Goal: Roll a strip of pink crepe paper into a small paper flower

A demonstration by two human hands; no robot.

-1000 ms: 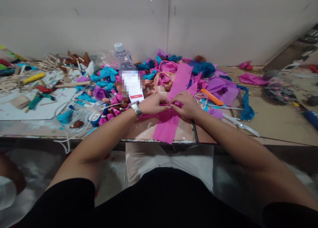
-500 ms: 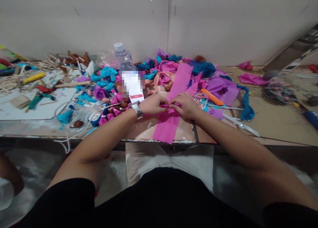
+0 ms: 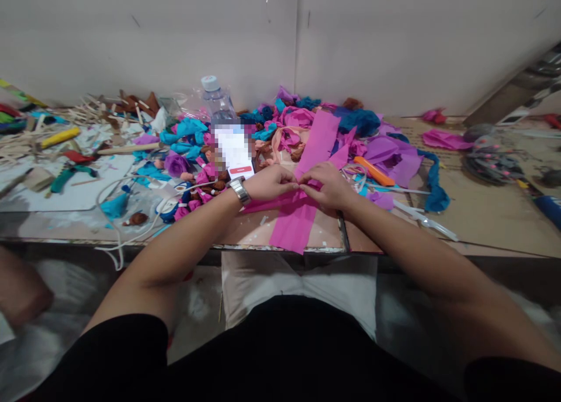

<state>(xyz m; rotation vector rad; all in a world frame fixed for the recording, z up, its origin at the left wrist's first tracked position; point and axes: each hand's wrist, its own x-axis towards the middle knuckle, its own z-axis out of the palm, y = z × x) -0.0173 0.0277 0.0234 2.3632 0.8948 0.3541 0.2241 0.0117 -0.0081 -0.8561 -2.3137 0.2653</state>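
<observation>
My left hand [image 3: 272,183], with a metal watch [image 3: 239,190] on its wrist, is closed in a pinch. Its fingertips meet those of my right hand [image 3: 328,186], also pinching, over a narrow pink crepe paper strip [image 3: 265,204]. The strip runs leftward beneath my left hand; the part between the fingertips is mostly hidden. Under both hands a wider pink crepe paper sheet [image 3: 291,229] lies slantwise, its lower end at the table's front edge. Just beyond my left wrist stands a lit phone [image 3: 236,151], partly blurred out.
Crumpled coloured paper [image 3: 368,121] heaps up along the wall. Right of my hands lie an orange cutter [image 3: 374,172] and scissors [image 3: 427,221]. A bottle [image 3: 218,101] stands behind the phone. Green-handled pliers [image 3: 70,177], wooden sticks and a white cable [image 3: 116,232] are on the left.
The fingertips of both hands have come closer together, and more of the narrow strip shows below my left hand. At the far left edge, another person's limb has shifted rightward.
</observation>
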